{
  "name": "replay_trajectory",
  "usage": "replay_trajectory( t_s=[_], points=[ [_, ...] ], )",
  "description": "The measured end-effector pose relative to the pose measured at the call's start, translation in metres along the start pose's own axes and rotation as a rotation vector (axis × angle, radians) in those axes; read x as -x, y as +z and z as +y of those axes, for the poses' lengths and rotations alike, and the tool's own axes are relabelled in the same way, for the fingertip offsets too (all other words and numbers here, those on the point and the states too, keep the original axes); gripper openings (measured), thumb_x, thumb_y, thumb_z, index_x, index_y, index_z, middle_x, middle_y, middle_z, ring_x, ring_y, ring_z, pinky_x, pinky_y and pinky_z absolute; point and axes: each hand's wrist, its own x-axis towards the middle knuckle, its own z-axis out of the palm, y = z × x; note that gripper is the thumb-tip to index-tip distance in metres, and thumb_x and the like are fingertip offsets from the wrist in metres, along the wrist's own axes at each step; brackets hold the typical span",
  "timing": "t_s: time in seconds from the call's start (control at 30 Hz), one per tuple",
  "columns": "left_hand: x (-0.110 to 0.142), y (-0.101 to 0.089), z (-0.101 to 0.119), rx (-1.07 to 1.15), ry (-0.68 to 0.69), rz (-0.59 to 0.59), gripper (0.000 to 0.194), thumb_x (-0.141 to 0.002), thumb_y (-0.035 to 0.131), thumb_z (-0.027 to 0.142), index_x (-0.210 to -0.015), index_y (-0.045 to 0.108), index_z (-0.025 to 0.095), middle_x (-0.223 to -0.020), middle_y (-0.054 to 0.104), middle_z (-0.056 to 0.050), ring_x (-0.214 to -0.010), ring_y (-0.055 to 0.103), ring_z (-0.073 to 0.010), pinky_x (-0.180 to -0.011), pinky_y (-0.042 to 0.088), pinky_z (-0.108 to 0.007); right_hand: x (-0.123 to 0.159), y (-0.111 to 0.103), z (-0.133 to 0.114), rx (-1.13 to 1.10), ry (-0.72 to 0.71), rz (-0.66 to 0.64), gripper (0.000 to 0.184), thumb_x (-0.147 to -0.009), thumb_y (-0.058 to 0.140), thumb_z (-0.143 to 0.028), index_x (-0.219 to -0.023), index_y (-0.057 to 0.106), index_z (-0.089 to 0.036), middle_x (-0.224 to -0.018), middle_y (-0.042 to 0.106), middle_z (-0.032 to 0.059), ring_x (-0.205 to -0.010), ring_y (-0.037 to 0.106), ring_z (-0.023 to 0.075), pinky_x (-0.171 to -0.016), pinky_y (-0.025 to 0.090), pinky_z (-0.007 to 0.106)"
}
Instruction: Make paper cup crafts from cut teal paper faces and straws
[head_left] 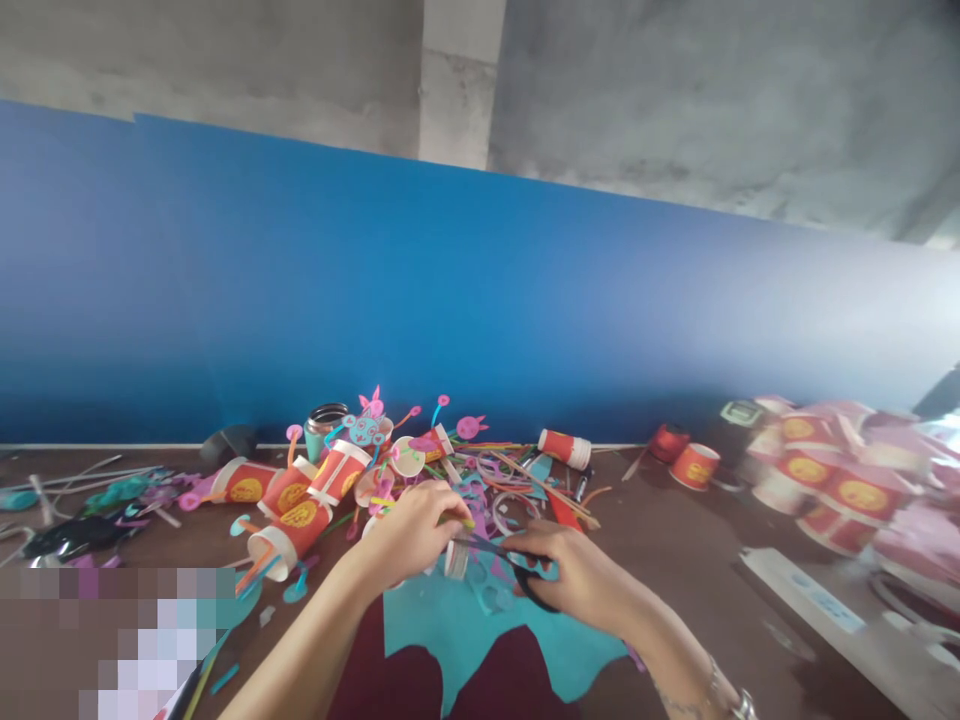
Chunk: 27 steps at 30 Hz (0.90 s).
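Note:
My right hand [577,570] is closed round the black handles of a pair of scissors [536,590], whose blades point left toward my other hand. Pinched in my left hand [420,525] is a thin yellow straw [463,520], its end close to the scissor blades; I cannot tell whether they touch. Beneath both hands lies a sheet of teal paper [431,625] with curved cut edges. Left of my hands, several red paper cups [300,530] with yellow prints are heaped together, bearing straw limbs and paper discs. A teal paper face [365,430] tops one cup.
Loose straws and paper scraps [495,480] cover the table behind my hands. At the back lies a stack of red cups [564,448]; further right stand a red tape roll [667,442], a cup pile [832,475] and a white power strip [802,600]. A blue partition [450,300] borders the table.

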Motion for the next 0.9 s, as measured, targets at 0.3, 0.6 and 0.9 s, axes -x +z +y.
replay_trajectory(
  t_s=[0.3,0.6,0.9],
  points=[
    [0.001,0.001,0.002,0.028,0.012,0.019,0.018,-0.075,0.053,0.014,-0.081,0.068,0.022,-0.084,0.065,-0.001,-0.083,0.06,-0.017,-0.075,0.04,-0.026,0.001,-0.004,-0.001,-0.078,0.004,-0.038,0.046,-0.067,0.055,-0.007,-0.105,0.069,-0.028,-0.085,0.068,0.0003,-0.071,0.06,0.0153,-0.064,0.045,0.023],
    [-0.001,0.007,0.001,0.013,0.04,0.012,0.016,-0.077,0.054,0.016,-0.081,0.068,0.023,-0.084,0.065,-0.001,-0.085,0.059,-0.0173,-0.079,0.041,-0.027,0.002,-0.002,0.007,-0.237,0.063,-0.12,0.049,-0.064,0.047,-0.001,-0.1,0.071,-0.024,-0.087,0.072,-0.0005,-0.072,0.064,0.0156,-0.058,0.045,0.02],
    [-0.003,0.011,0.001,-0.105,0.051,0.026,0.019,-0.079,0.052,0.013,-0.082,0.068,0.022,-0.084,0.065,-0.001,-0.085,0.058,-0.0176,-0.078,0.04,-0.029,0.001,-0.001,0.01,-0.066,0.039,-0.039,0.042,-0.066,0.054,-0.006,-0.102,0.07,-0.023,-0.091,0.07,0.0026,-0.077,0.062,0.0169,-0.068,0.044,0.023]
  ],
)
